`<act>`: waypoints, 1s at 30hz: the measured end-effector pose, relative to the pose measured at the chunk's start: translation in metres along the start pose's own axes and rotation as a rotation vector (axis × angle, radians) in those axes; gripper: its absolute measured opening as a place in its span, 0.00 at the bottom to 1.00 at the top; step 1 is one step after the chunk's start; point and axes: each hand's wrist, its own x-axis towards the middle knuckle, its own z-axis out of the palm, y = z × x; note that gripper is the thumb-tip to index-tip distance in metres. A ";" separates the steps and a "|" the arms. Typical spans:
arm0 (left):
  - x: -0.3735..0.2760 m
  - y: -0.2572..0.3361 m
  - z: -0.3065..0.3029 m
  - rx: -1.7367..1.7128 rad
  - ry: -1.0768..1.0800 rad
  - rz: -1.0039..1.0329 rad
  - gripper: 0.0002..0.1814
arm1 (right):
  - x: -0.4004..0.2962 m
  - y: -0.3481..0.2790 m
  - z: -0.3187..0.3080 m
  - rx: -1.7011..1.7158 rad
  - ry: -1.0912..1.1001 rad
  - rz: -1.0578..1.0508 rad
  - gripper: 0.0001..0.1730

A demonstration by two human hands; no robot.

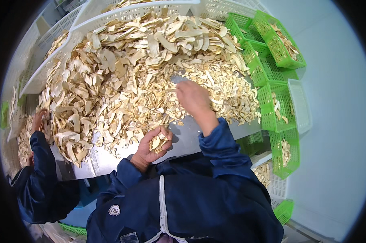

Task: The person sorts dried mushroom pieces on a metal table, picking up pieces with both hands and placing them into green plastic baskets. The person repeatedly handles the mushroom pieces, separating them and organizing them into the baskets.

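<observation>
My left hand (151,145) is cupped palm-up near the table's front edge, its fingers curled around several small pale dried mushroom slices (157,142). Further out, my right hand (195,97) reaches down into the small mushroom pieces (231,100), back of the hand up. Its fingertips are mostly hidden, and a thin pale piece shows beside them; whether it is gripped cannot be told. Larger slices (134,39) are heaped along the back and left of the metal table (186,133). Smaller fragments (140,103) lie spread between both hands and that heap.
Green perforated baskets (280,127) line the table's right side, some holding slices. White perforated crates (134,15) border the back and left. At left, a co-worker's hand (38,120) in a dark blue sleeve touches the heap. A white wall (331,121) stands at right.
</observation>
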 end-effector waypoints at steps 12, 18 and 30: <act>0.001 0.002 0.015 -0.073 0.082 -0.011 0.25 | -0.029 -0.013 -0.027 0.432 -0.173 0.003 0.17; -0.003 0.001 -0.003 -0.031 0.016 0.002 0.19 | -0.033 -0.005 -0.004 0.031 -0.107 -0.107 0.17; -0.004 0.000 -0.012 -0.024 -0.063 -0.034 0.18 | -0.043 -0.023 -0.005 0.309 -0.183 -0.267 0.11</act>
